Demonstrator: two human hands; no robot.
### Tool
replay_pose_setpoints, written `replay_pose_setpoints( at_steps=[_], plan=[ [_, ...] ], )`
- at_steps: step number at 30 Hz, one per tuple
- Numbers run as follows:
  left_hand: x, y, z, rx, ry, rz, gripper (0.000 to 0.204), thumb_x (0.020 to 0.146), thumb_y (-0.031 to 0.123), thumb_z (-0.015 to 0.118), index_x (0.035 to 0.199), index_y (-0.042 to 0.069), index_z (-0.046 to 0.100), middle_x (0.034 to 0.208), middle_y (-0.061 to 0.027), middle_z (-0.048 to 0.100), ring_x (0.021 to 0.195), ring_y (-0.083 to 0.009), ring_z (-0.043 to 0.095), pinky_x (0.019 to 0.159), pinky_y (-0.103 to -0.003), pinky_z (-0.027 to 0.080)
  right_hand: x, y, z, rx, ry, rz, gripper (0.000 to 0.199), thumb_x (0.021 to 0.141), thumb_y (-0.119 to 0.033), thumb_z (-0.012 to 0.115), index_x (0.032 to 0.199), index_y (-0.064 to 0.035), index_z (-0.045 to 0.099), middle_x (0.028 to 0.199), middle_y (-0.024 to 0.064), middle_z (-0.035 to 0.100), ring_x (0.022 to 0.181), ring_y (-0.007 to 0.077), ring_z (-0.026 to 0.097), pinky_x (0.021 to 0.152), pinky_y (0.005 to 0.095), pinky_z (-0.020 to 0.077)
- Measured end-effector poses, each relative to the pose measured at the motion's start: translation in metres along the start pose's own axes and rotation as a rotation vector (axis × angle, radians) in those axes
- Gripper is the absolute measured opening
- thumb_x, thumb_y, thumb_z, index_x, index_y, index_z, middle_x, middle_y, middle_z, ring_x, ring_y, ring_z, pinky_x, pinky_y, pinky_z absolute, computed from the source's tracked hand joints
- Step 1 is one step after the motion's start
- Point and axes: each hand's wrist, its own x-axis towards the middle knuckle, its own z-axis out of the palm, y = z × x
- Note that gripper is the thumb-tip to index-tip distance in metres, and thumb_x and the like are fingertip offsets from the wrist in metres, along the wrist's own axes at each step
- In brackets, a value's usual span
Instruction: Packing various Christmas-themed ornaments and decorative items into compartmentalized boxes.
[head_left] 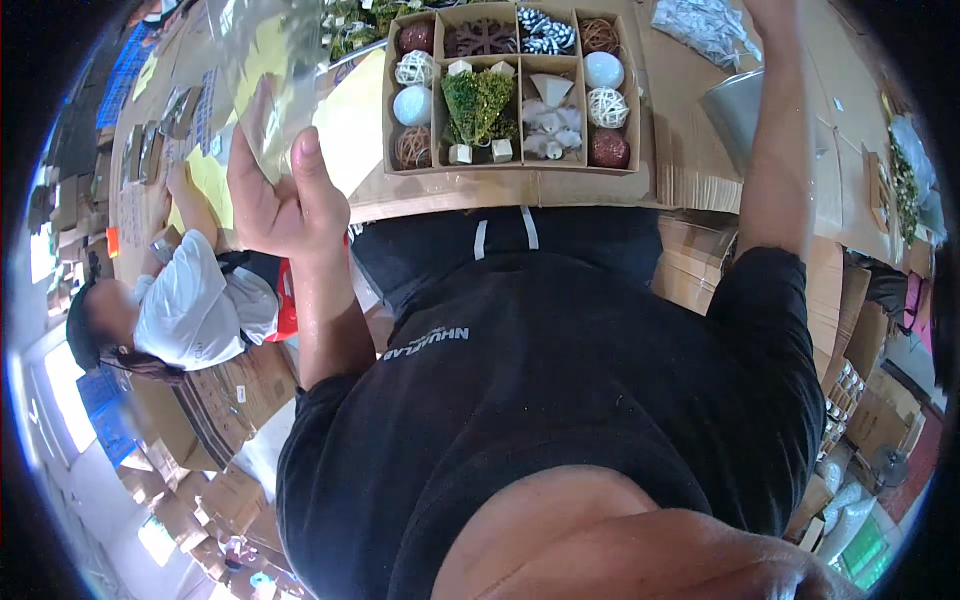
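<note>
Up left, left hand [275, 195] grips clear plastic bag [262, 70].

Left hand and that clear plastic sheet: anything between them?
No. The left hand already grips the clear plastic sheet at its lower edge, fingers touching it directly. The divided ornament box sits to the side on the table, apart from the grip.

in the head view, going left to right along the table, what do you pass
co-worker in white → left hand holding a clear plastic bag → divided box of ornaments → right forearm → greenery at the far right edge
</note>
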Motion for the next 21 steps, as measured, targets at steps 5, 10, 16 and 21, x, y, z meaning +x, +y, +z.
replay_pose_setpoints(
  at_steps=[5, 10, 16, 21],
  plan=[
    [0.017, -0.017, 0.033, -0.325, -0.003, 0.074, 0.051, 0.098, 0.023, 0.064, 0.127, -0.016, 0.050, 0.125, -0.0291, 0.062, 0.113, -0.0370, 0.065, 0.100, -0.044, 0.050, -0.104, -0.124, 0.015, 0.751, -0.497, -0.448, 0.007, 0.092, -0.004, 0.067, 0.098, -0.0046, 0.069, 0.092, 0.0052, 0.071, 0.082, 0.0125, 0.066, 0.072, 0.0247, 0.0538],
    [0.013, -0.015, 0.028, -0.386, -0.006, 0.012, 0.043, 0.097, 0.013, 0.063, 0.128, -0.013, 0.049, 0.127, -0.0292, 0.061, 0.117, -0.0362, 0.063, 0.104, -0.044, 0.045, -0.127, -0.143, 0.046, 0.585, -0.549, -0.943, 0.007, 0.089, -0.009, 0.070, 0.095, -0.0060, 0.069, 0.092, 0.0057, 0.070, 0.084, 0.0217, 0.067, 0.074, 0.0316, 0.0542],
    [0.005, -0.021, 0.026, -0.355, -0.013, 0.015, 0.051, 0.098, 0.024, 0.065, 0.129, -0.013, 0.049, 0.126, -0.0298, 0.061, 0.115, -0.0402, 0.063, 0.102, -0.048, 0.048, -0.128, -0.150, 0.042, 0.147, -0.889, -0.849, 0.017, 0.084, -0.002, 0.066, 0.100, -0.0065, 0.065, 0.100, 0.0087, 0.067, 0.097, 0.0291, 0.063, 0.080, 0.0380, 0.0531],
    [0.004, -0.025, 0.026, -0.360, -0.025, 0.021, 0.051, 0.097, 0.022, 0.065, 0.131, -0.013, 0.048, 0.127, -0.0297, 0.060, 0.116, -0.0398, 0.063, 0.102, -0.048, 0.047, -0.131, -0.145, 0.045, 0.104, -0.927, -0.861, 0.022, 0.080, 0.000, 0.066, 0.101, -0.0072, 0.066, 0.102, 0.0078, 0.065, 0.099, 0.0294, 0.061, 0.080, 0.0380, 0.0529]
  ],
)
